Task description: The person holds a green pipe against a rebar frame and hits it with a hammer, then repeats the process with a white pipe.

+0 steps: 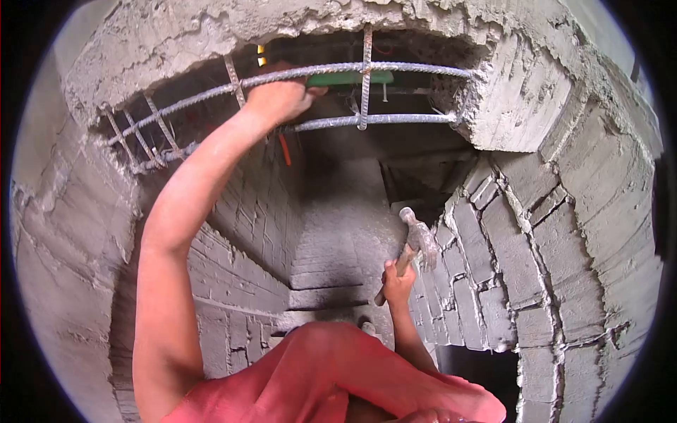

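Right grip (399,283) around one hammer (421,240)

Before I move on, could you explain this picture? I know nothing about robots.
There is no robot here: a person in a red shirt works bare-handed, and the single picture comes from a camera on their head, looking forward and down. The right hand grips a claw hammer. The left hand is raised at ribbed metal bars, beside a green object; whether it grips that object is unclear. Rough concrete stands above the bars, and a brick wall is on the picture's right.
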`<state>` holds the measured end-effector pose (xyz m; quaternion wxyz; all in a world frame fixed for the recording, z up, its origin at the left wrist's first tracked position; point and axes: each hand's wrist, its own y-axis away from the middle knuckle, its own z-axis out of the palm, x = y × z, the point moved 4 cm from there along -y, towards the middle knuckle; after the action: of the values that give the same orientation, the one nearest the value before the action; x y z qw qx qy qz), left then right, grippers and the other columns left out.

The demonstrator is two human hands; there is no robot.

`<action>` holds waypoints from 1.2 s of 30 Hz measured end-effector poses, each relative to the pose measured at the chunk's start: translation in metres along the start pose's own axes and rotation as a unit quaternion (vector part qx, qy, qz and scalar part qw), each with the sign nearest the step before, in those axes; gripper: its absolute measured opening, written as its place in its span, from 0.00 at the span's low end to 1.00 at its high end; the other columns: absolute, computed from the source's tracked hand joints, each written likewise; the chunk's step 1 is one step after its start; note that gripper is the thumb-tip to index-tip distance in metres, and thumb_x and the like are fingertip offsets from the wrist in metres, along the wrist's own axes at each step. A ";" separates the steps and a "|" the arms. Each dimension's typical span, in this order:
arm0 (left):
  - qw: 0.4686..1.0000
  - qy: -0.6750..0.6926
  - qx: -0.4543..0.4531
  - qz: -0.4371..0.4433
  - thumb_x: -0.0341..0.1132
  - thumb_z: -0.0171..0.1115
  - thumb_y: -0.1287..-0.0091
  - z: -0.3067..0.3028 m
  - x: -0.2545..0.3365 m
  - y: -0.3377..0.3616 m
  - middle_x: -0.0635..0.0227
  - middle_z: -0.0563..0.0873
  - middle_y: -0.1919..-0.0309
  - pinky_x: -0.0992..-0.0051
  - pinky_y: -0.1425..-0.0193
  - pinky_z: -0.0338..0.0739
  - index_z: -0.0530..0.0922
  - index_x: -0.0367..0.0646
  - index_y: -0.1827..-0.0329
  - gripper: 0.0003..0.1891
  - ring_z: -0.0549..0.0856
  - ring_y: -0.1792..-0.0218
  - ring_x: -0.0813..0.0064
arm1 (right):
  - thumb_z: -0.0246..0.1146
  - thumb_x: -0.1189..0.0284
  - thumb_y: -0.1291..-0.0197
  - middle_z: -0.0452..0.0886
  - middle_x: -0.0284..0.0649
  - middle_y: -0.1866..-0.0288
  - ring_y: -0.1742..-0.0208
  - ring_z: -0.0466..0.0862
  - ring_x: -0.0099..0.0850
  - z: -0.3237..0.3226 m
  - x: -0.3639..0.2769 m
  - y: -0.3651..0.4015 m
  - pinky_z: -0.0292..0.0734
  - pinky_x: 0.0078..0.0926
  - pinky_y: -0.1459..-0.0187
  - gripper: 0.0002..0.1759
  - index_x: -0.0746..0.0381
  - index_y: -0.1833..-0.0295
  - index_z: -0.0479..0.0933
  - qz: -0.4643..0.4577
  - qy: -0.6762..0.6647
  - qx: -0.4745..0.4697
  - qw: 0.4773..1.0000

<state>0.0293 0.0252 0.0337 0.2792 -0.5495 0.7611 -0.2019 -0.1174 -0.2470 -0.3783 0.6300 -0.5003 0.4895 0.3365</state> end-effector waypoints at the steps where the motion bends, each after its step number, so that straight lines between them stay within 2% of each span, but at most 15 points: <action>1: 0.999 -0.042 -0.011 0.008 0.52 0.63 0.33 0.002 -0.003 0.004 0.50 0.87 0.63 0.51 0.54 0.81 0.84 0.46 0.50 0.20 0.86 0.59 0.47 | 0.65 0.69 0.34 0.71 0.29 0.81 0.82 0.71 0.19 -0.008 0.010 0.007 0.67 0.21 0.80 0.11 0.61 0.65 0.71 0.019 0.008 0.002 1.000; 3: 0.997 -0.072 -0.024 0.018 0.52 0.62 0.31 0.005 -0.007 0.009 0.50 0.86 0.61 0.52 0.53 0.81 0.79 0.47 0.41 0.23 0.86 0.57 0.47 | 0.65 0.69 0.34 0.71 0.29 0.81 0.82 0.71 0.19 -0.027 0.017 0.018 0.66 0.22 0.79 0.11 0.61 0.65 0.71 0.043 0.019 0.003 0.999; 5: 0.996 0.004 -0.077 -0.045 0.52 0.58 0.29 0.009 -0.011 0.010 0.45 0.86 0.54 0.52 0.46 0.79 0.79 0.44 0.40 0.24 0.85 0.51 0.45 | 0.67 0.69 0.37 0.73 0.35 0.76 0.72 0.73 0.24 -0.047 0.019 0.027 0.72 0.30 0.67 0.12 0.65 0.66 0.73 0.126 0.059 0.005 0.990; 7: 0.970 0.086 -0.190 -0.128 0.54 0.51 0.27 0.011 -0.011 0.004 0.41 0.84 0.46 0.52 0.40 0.76 0.80 0.39 0.42 0.27 0.82 0.44 0.43 | 0.67 0.69 0.38 0.73 0.35 0.77 0.73 0.72 0.24 -0.068 0.026 0.032 0.71 0.31 0.68 0.13 0.66 0.66 0.73 0.131 0.078 -0.002 0.988; 11: 0.929 0.081 -0.293 -0.210 0.50 0.49 0.29 0.012 -0.017 0.006 0.41 0.83 0.45 0.54 0.39 0.76 0.82 0.36 0.45 0.26 0.82 0.43 0.43 | 0.66 0.67 0.36 0.71 0.30 0.80 0.79 0.70 0.21 -0.100 0.025 0.040 0.66 0.28 0.76 0.13 0.63 0.65 0.73 0.059 0.145 -0.008 0.988; 14: 0.963 0.003 -0.213 -0.166 0.43 0.49 0.33 0.000 -0.013 0.011 0.40 0.83 0.45 0.54 0.39 0.76 0.82 0.33 0.47 0.24 0.83 0.43 0.42 | 0.67 0.69 0.39 0.73 0.40 0.76 0.72 0.70 0.27 -0.116 0.022 0.043 0.70 0.34 0.68 0.14 0.68 0.66 0.72 0.095 0.158 -0.018 0.983; 16: 0.953 -0.004 -0.247 -0.176 0.36 0.47 0.36 0.004 -0.019 0.007 0.41 0.87 0.53 0.55 0.48 0.82 0.84 0.31 0.54 0.20 0.89 0.56 0.49 | 0.66 0.67 0.36 0.70 0.30 0.81 0.79 0.68 0.21 -0.125 0.033 0.046 0.65 0.28 0.75 0.14 0.63 0.67 0.72 0.066 0.150 0.009 0.986; 20: 0.959 -0.065 -0.222 -0.163 0.31 0.53 0.38 0.013 -0.024 -0.002 0.48 0.86 0.48 0.55 0.47 0.83 0.86 0.36 0.52 0.17 0.87 0.48 0.49 | 0.65 0.67 0.36 0.68 0.28 0.82 0.80 0.67 0.19 -0.137 0.044 0.050 0.62 0.28 0.77 0.14 0.63 0.68 0.71 0.066 0.133 0.003 0.989; 22: 0.938 -0.111 -0.299 -0.133 0.25 0.57 0.42 0.012 -0.020 -0.010 0.50 0.86 0.46 0.55 0.47 0.83 0.85 0.36 0.49 0.18 0.86 0.46 0.50 | 0.65 0.66 0.35 0.68 0.29 0.82 0.80 0.66 0.19 -0.141 0.044 0.051 0.61 0.27 0.78 0.15 0.62 0.68 0.71 0.064 0.120 0.004 0.991; 24: 0.941 -0.143 -0.293 -0.087 0.23 0.56 0.41 0.023 -0.022 -0.010 0.50 0.86 0.46 0.55 0.47 0.83 0.85 0.35 0.50 0.18 0.86 0.46 0.50 | 0.65 0.65 0.35 0.68 0.30 0.82 0.79 0.67 0.20 -0.146 0.043 0.050 0.62 0.28 0.76 0.16 0.63 0.69 0.70 0.076 0.123 -0.002 0.989; 28: 0.896 -0.191 -0.398 -0.052 0.20 0.56 0.43 0.037 -0.027 -0.005 0.52 0.90 0.56 0.56 0.50 0.85 0.85 0.35 0.49 0.19 0.89 0.53 0.51 | 0.66 0.64 0.36 0.68 0.33 0.81 0.77 0.68 0.25 -0.154 0.033 0.048 0.65 0.32 0.73 0.17 0.65 0.68 0.71 0.075 0.152 -0.007 0.986; 30: 0.904 -0.192 -0.378 -0.054 0.25 0.55 0.39 0.033 -0.031 -0.005 0.53 0.90 0.59 0.56 0.51 0.84 0.85 0.36 0.48 0.17 0.90 0.57 0.52 | 0.67 0.62 0.38 0.69 0.38 0.81 0.76 0.69 0.29 -0.160 0.037 0.049 0.67 0.37 0.70 0.18 0.66 0.67 0.72 0.052 0.177 -0.015 0.983; 32: 0.938 -0.102 -0.278 -0.182 0.33 0.53 0.35 0.029 -0.042 -0.004 0.52 0.90 0.56 0.57 0.49 0.84 0.85 0.38 0.47 0.18 0.90 0.56 0.54 | 0.67 0.64 0.39 0.70 0.40 0.79 0.75 0.70 0.31 -0.168 0.052 0.055 0.69 0.37 0.68 0.17 0.67 0.65 0.73 0.073 0.169 -0.034 0.982; 34: 0.935 -0.076 -0.266 -0.223 0.38 0.50 0.33 0.041 -0.057 -0.003 0.52 0.89 0.52 0.57 0.47 0.83 0.85 0.39 0.46 0.20 0.89 0.51 0.56 | 0.67 0.65 0.39 0.71 0.42 0.78 0.74 0.72 0.32 -0.170 0.059 0.056 0.71 0.37 0.67 0.15 0.68 0.63 0.74 0.096 0.158 -0.050 0.981; 36: 0.971 -0.075 -0.087 -0.211 0.38 0.50 0.32 0.029 -0.051 -0.004 0.53 0.88 0.48 0.57 0.45 0.81 0.85 0.40 0.46 0.19 0.87 0.47 0.54 | 0.68 0.63 0.40 0.74 0.44 0.79 0.74 0.75 0.33 -0.170 0.058 0.064 0.73 0.38 0.67 0.17 0.68 0.64 0.76 0.065 0.200 -0.042 0.977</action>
<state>0.0630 0.0728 0.0246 0.2377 -0.7338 0.6191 -0.1475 -0.2065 -0.3962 -0.4562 0.4746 -0.5507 0.6221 0.2906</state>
